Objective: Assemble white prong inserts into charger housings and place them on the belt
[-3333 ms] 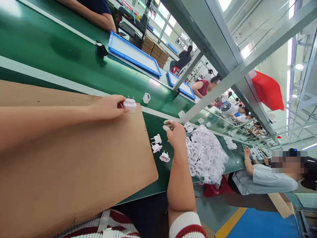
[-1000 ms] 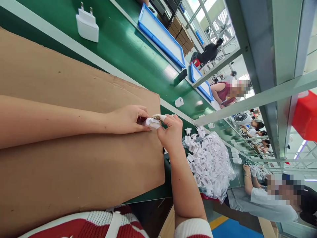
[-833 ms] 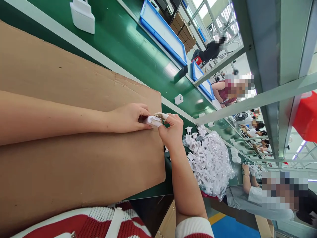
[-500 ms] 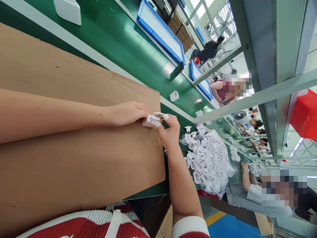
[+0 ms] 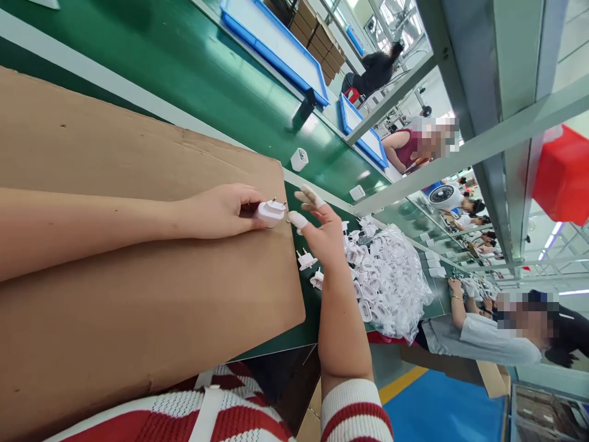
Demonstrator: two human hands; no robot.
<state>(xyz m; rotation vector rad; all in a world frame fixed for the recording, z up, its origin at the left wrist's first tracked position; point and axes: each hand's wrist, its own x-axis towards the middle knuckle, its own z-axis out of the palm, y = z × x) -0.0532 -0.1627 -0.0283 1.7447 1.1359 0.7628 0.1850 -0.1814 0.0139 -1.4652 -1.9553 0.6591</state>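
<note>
My left hand (image 5: 221, 212) grips a white power adapter (image 5: 270, 213) between thumb and fingers above the cardboard sheet (image 5: 221, 288). Metal pins stick out of the adapter's end. Just beside it, my right hand (image 5: 324, 233) is open, thumb and fingers apart, with nothing between them. White cots cover its thumb and some fingertips. Two loose white plug heads (image 5: 306, 259) lie by the cardboard's edge, near my right wrist. Beyond that wrist is a clear plastic bag (image 5: 396, 276) heaped with many white plug parts.
On the green bench (image 5: 184, 67) stand a white adapter housing (image 5: 299, 159) and a black block (image 5: 304, 107). Blue-rimmed trays (image 5: 280, 46) sit farther off. A metal frame (image 5: 464, 144) crosses overhead at the right, near a red bin (image 5: 564, 175). A co-worker in grey (image 5: 478, 337) works at the right.
My right hand has come off the adapter and opened beside it. The adapter's pins now show in my left hand. The whole view has shifted slightly.
</note>
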